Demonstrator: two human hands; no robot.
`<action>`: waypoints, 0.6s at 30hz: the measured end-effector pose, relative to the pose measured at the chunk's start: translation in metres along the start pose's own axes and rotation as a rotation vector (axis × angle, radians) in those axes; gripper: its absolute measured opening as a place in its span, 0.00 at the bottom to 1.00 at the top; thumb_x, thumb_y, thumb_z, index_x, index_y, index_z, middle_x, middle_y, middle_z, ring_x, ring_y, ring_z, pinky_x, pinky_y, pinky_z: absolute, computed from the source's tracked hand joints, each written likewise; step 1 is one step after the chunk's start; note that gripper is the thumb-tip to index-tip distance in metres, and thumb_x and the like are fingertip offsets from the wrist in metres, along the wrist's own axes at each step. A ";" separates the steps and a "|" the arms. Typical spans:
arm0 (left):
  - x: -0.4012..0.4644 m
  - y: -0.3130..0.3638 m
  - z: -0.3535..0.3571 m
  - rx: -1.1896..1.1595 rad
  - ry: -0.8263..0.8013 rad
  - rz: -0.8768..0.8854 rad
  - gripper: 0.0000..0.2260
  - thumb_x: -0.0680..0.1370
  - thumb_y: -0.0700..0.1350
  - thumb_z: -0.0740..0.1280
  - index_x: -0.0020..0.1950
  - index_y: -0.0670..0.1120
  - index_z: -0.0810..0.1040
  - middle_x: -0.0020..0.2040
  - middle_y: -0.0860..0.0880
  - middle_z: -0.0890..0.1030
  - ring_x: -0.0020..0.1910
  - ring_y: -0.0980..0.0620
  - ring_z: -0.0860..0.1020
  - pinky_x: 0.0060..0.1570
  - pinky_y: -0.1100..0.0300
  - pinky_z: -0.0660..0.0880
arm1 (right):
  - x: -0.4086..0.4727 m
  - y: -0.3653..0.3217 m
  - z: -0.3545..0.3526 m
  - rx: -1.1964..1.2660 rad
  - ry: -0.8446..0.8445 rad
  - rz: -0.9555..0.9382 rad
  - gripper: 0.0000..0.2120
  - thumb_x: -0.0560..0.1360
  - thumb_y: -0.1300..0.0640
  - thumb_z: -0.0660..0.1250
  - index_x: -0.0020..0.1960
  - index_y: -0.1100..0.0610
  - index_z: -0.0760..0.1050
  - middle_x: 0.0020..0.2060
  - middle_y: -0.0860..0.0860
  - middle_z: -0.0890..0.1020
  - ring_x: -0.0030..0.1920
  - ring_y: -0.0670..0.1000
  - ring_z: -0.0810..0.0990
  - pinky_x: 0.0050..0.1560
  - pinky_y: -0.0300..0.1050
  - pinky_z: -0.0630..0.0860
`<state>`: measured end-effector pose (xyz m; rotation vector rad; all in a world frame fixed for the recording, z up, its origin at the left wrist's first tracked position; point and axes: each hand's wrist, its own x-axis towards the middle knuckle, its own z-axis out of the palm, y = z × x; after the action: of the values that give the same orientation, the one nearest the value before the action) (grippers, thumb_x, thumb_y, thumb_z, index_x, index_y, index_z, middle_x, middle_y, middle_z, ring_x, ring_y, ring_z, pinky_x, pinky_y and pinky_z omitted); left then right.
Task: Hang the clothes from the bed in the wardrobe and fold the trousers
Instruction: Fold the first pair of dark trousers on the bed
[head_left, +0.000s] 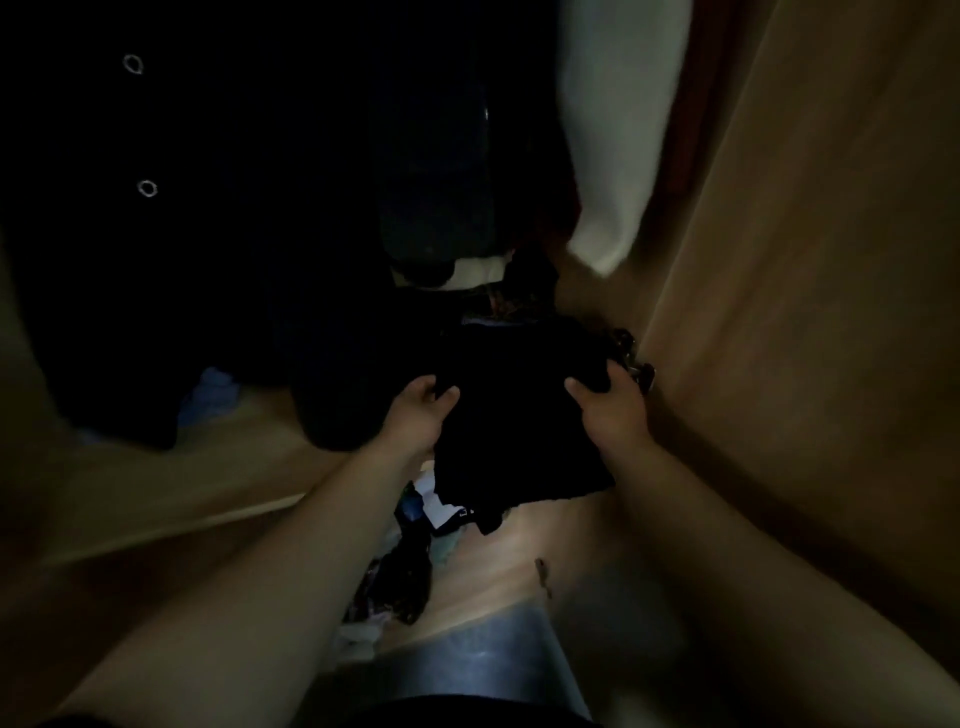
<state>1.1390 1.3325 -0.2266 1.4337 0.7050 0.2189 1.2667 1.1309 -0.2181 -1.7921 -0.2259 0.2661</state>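
Observation:
I am looking into a dim wardrobe. A folded black garment (519, 426), possibly trousers, is held between both hands above the wardrobe floor. My left hand (415, 415) grips its left edge, thumb on top. My right hand (613, 405) grips its right edge, fingers curled over the far corner. Dark clothes (208, 234) hang at the left and centre, and a white garment (608, 130) hangs at the right.
The wooden wardrobe side wall (805, 312) rises close on the right. A wooden shelf or floor (156, 478) runs at the left. Loose dark and light items (405, 561) lie below the garment. A grey container (467, 670) sits at the bottom centre.

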 end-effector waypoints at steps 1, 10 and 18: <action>0.014 0.001 -0.001 -0.018 -0.011 -0.020 0.20 0.83 0.46 0.65 0.74 0.50 0.67 0.60 0.47 0.79 0.51 0.49 0.79 0.50 0.52 0.79 | 0.014 -0.001 0.004 -0.009 0.000 -0.019 0.20 0.79 0.56 0.69 0.70 0.52 0.74 0.62 0.51 0.81 0.63 0.53 0.78 0.68 0.51 0.72; 0.126 -0.002 0.018 -0.011 0.192 0.072 0.16 0.81 0.48 0.68 0.67 0.44 0.74 0.60 0.42 0.81 0.58 0.42 0.80 0.56 0.49 0.79 | 0.147 0.018 0.048 -0.285 -0.004 -0.167 0.25 0.79 0.55 0.69 0.74 0.60 0.69 0.67 0.58 0.77 0.68 0.60 0.74 0.65 0.45 0.69; 0.141 -0.013 0.044 0.836 0.347 0.148 0.23 0.82 0.50 0.63 0.72 0.39 0.64 0.67 0.37 0.74 0.65 0.37 0.74 0.58 0.50 0.73 | 0.174 0.053 0.069 -0.771 0.082 -0.339 0.28 0.77 0.55 0.68 0.74 0.62 0.65 0.71 0.62 0.69 0.70 0.63 0.69 0.69 0.53 0.68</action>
<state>1.2704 1.3698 -0.2834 2.2826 1.0407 0.3117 1.4130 1.2337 -0.2956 -2.4686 -0.6294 -0.1673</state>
